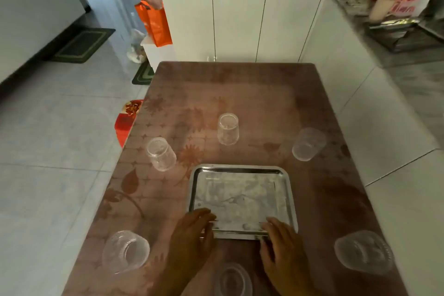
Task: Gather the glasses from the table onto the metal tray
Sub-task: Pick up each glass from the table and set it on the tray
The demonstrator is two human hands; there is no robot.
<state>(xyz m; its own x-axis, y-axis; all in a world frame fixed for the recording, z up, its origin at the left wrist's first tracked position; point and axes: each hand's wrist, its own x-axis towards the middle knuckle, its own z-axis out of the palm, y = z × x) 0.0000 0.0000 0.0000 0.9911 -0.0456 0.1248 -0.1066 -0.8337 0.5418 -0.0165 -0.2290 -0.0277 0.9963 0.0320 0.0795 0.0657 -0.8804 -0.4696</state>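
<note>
- The metal tray (242, 199) is a square of dull, scuffed steel with rounded corners and a raised rim — it lies flat on the tabletop (252, 94), near the front edge, with nothing on it.
- The tabletop carries a glossy brown cover printed with flowers, leaves and a grid of rounded squares.
- Six clear glasses stand around the tray, all apart from it: far centre glass (228, 129), far left glass (161, 154), far right glass (308, 143), near left glass (125, 250), near right glass (364, 252) and front glass (232, 280) between the wrists. They are rounded tumblers; the near ones show a ribbed pattern.
- The left hand (192, 233) rests on the tray's near left corner, fingers spread flat; its grip is loose and holds nothing.
- The right hand (281, 240) lies on the near right corner, fingers extended over the rim — no grip closed there either.
- An orange bag (153, 19) on the floor beyond; any lettering is too blurred to read.
</note>
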